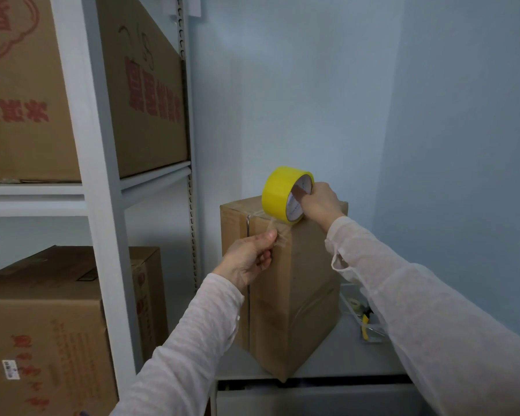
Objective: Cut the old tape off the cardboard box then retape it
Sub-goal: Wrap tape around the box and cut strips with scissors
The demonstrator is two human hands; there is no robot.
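Cardboard box (297, 280) stood on end at centre frame, on a grey cabinet top (327, 355). Yellow tape roll (278, 192) sat at its top edge, with the right hand (320, 202) gripping through the core. Left hand (249, 256) pinched the clear free end against the front face. Retaping looked just begun. Next: press the end flat, then draw the roll across the top.

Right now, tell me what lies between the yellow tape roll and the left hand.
In the head view, a strip of clear tape runs from the tape roll to the left hand, which pinches its end.
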